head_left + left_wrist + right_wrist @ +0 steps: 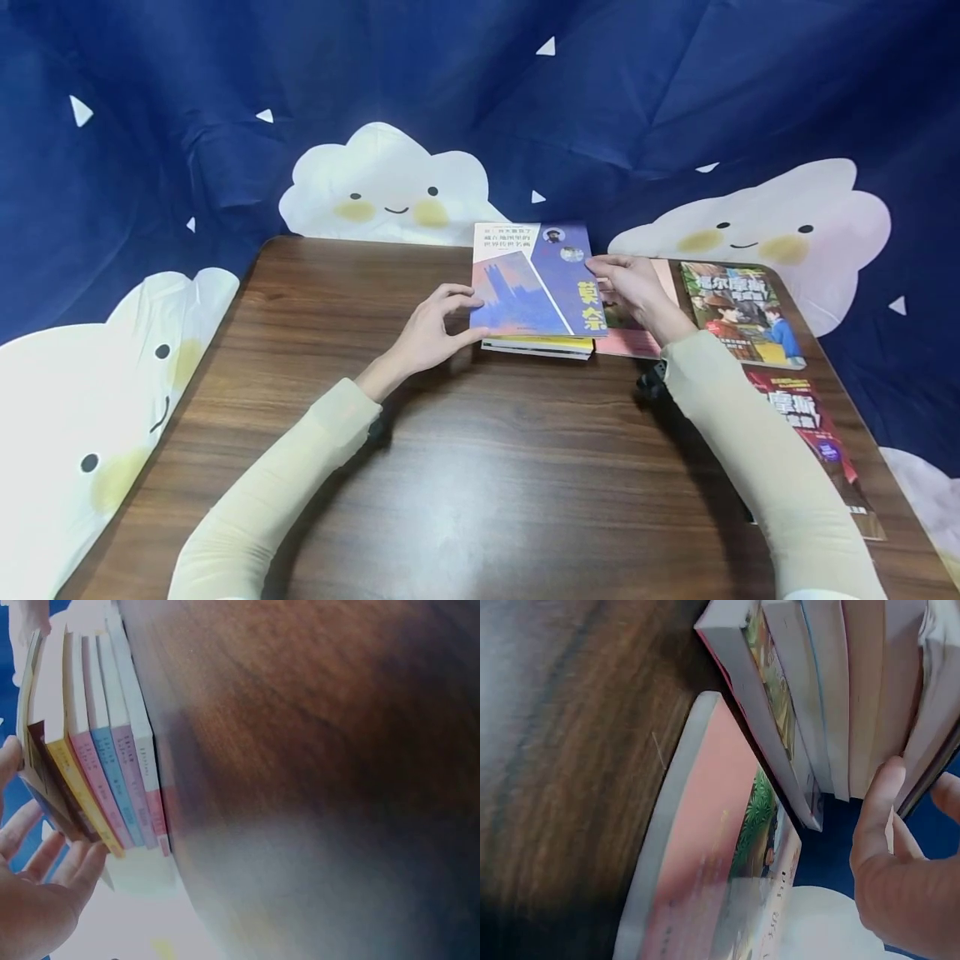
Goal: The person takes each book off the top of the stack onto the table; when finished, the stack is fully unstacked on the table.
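A purple and white book [517, 287] lies on top of a stack of several books [542, 346] at the table's far side. My left hand [427, 329] holds the top book's left edge, the thumb near its front corner. At the opposite edge my right hand [641, 292] pinches it. In the left wrist view the coloured spines [112, 787] show below the left fingers [90, 862]. The right wrist view shows a right fingertip against the stack's pale page edges [866, 690]. A pink book [630, 340] lies beside the stack, partly under the right hand.
To the right lie a green illustrated book [738, 317] and a red book [813, 425], the latter partly covered by the right sleeve. The brown wooden table [450, 467] ends at a dark blue curtain [600, 75] with cloud faces.
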The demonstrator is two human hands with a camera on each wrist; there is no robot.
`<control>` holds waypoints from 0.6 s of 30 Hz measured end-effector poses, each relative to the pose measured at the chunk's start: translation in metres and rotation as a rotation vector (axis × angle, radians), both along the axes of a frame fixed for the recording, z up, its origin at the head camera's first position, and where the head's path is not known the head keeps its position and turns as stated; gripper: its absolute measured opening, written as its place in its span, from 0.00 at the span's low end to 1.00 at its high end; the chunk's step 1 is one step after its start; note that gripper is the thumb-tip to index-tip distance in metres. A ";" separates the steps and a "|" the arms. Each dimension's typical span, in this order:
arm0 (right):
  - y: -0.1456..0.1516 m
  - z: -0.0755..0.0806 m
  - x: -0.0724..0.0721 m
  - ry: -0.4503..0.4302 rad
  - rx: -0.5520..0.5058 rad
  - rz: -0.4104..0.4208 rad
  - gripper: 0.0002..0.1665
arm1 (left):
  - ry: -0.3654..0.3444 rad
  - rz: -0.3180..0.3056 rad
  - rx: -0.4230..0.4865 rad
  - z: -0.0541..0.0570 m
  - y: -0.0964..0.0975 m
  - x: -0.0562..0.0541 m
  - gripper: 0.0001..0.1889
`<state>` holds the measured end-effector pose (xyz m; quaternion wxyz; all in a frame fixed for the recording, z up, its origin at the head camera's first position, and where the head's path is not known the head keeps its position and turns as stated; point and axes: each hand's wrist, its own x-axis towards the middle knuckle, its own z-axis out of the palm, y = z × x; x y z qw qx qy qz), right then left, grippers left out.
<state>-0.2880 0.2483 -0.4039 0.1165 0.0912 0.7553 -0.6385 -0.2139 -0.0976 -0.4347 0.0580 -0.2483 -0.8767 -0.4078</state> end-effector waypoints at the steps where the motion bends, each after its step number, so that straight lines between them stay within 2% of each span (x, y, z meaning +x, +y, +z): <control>1: 0.001 -0.001 -0.001 -0.001 0.006 0.005 0.29 | -0.002 0.000 0.002 0.000 0.000 0.000 0.25; 6: 0.008 0.002 -0.003 -0.023 0.005 0.054 0.36 | -0.016 -0.014 0.026 0.001 0.002 0.001 0.25; 8: 0.012 0.006 -0.001 -0.034 -0.025 0.066 0.33 | -0.017 -0.023 0.039 0.001 0.003 0.000 0.25; 13: 0.028 0.014 0.007 -0.063 -0.177 0.051 0.14 | -0.020 -0.033 0.036 0.001 0.008 -0.002 0.27; 18: 0.055 0.023 0.020 -0.107 -0.277 0.038 0.16 | -0.038 -0.043 -0.009 0.003 0.015 -0.007 0.29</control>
